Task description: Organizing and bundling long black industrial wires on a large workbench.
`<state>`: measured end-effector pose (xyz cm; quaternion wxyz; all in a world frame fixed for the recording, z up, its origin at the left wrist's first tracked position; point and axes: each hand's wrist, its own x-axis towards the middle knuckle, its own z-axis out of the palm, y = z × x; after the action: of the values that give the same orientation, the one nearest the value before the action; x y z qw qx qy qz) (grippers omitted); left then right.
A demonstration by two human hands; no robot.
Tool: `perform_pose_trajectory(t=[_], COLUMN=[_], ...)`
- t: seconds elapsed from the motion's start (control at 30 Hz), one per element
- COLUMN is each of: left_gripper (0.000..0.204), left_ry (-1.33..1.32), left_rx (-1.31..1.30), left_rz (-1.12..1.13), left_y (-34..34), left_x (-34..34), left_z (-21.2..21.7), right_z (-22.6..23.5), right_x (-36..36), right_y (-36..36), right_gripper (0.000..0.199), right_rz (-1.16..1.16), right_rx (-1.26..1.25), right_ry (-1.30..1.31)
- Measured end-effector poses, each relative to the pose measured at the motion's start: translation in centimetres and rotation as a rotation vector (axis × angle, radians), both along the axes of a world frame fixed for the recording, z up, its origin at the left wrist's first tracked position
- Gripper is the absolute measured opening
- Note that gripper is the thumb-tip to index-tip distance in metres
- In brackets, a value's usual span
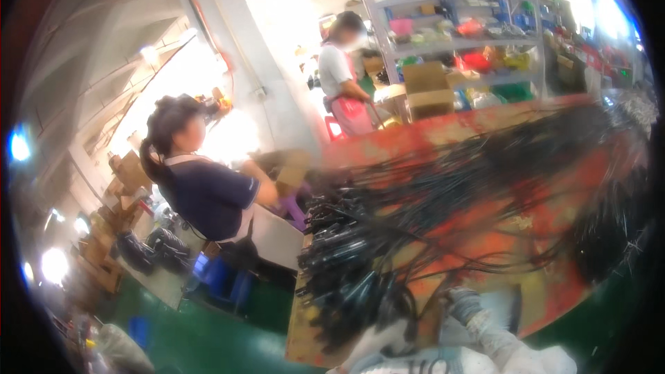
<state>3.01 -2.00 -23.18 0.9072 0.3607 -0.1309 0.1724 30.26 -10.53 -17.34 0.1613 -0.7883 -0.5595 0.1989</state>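
Black cables (478, 187) lie in long bundles across a red and tan worn table (561, 232). Thicker black ends (336, 256) are heaped along the table's left side. At the lower edge, my left hand (379, 341) appears pale and blurred, close against a loop of black cable (402, 305). My right hand (465, 303), greyish and also smeared, is at the table's near edge beside a flat grey-white thing (502, 312) whose kind I cannot make out. Neither hand's fingers show clearly, and any grip is hidden.
A person in a dark blue shirt (204, 197) works at the table's left side beside a cardboard box (291, 170). Farther back stands a person in a pink apron (352, 114). Loaded shelves (460, 48) and a pillar (253, 48) rise behind; more cable (613, 235) hangs right.
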Motion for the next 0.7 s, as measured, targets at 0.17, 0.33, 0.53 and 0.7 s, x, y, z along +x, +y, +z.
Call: perform_pose_trajectory(t=[0.17, 0.33, 0.53, 0.7], left_gripper=[0.025, 0.026, 0.021, 0.014], left_ry=[1.178, 1.22, 1.097, 1.057], left_rx=[-0.286, -0.08, -0.03, -0.289], left_rz=[0.472, 0.348, 0.355, 0.497], left_y=[-2.9, -2.3, -2.3, -3.0], left_x=[2.2, 2.8, 3.5, 3.3], left_z=[12.6, 13.3, 12.9, 13.4], right_z=[-8.0, -7.4, -6.6, -2.7], right_x=[3.2, 1.6, 2.3, 2.9], right_y=[-6.5, -6.2, -4.7, -6.3], right_gripper=[0.013, 0.007, 0.014, 0.015], right_rz=[-0.026, -0.209, -0.138, -0.208], right_rx=[-0.208, -0.015, -0.171, 0.145], right_ry=[-0.305, -0.15, -0.128, 0.094])
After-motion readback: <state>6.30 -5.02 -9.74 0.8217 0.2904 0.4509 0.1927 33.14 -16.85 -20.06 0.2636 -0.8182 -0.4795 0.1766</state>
